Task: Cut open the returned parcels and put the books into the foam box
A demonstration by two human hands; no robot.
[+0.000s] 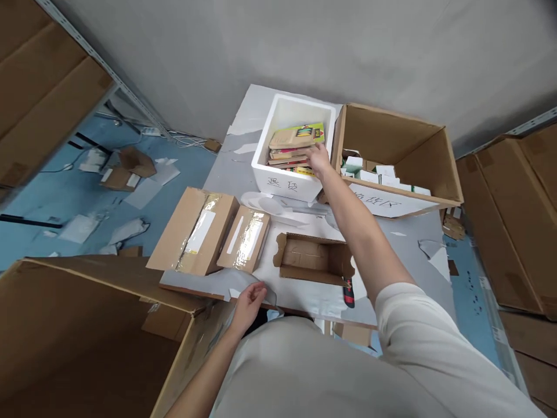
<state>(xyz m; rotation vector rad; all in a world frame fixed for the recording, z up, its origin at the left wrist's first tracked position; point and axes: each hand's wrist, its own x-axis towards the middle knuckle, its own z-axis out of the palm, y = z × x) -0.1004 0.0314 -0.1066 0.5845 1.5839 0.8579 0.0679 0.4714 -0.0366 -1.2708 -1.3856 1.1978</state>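
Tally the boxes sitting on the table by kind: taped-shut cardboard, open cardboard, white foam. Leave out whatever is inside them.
Taped-shut cardboard boxes: 2
Open cardboard boxes: 2
White foam box: 1
Total: 5

Books (293, 140) in white bin (287, 183)

I read handwritten characters "退货" on the front of the white foam box (287, 183). On the white front panel of the open carton (398, 199), I read "货区"; the character before them I cannot confirm. Print on the books (296, 139) and on the white labels (200, 232) of the sealed boxes (174, 223) is too small for me to read.
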